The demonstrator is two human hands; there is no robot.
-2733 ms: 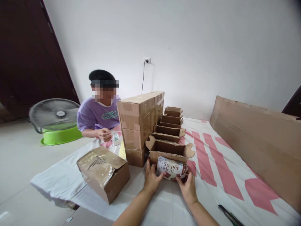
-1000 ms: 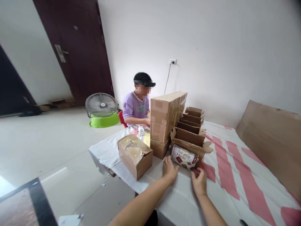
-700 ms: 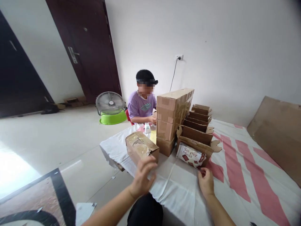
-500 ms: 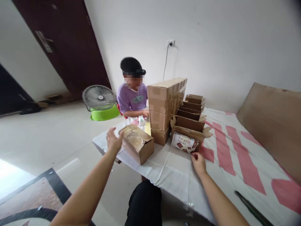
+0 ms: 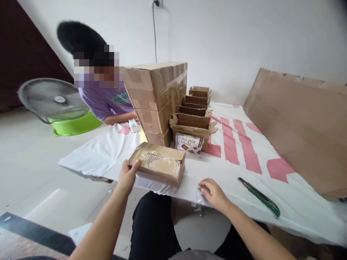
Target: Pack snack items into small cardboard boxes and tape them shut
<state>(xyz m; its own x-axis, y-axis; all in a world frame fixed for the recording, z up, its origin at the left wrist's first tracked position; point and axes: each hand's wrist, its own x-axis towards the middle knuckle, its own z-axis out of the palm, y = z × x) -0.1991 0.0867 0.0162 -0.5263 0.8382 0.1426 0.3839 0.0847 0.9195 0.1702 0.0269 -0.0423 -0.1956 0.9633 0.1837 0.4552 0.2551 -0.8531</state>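
Observation:
My left hand (image 5: 127,176) grips the left end of a taped brown cardboard box (image 5: 159,167) that lies near the table's front edge. My right hand (image 5: 214,193) rests on the white and pink cloth (image 5: 233,151) at the edge, fingers curled over a bit of clear plastic. Behind the box a "Super Meal" packet (image 5: 188,142) leans against the nearest open carton (image 5: 193,126).
A stack of sealed cartons (image 5: 157,97) stands beside a row of open cartons (image 5: 199,97). A green utility knife (image 5: 260,196) lies at right. A large cardboard sheet (image 5: 300,122) leans at far right. Another person in a purple shirt (image 5: 108,101) sits opposite; a fan (image 5: 51,99) stands behind.
My left hand left the packet, reached to the taped box and took hold of its left end. My right hand drew back from the packet to the table's front edge. The view moved closer.

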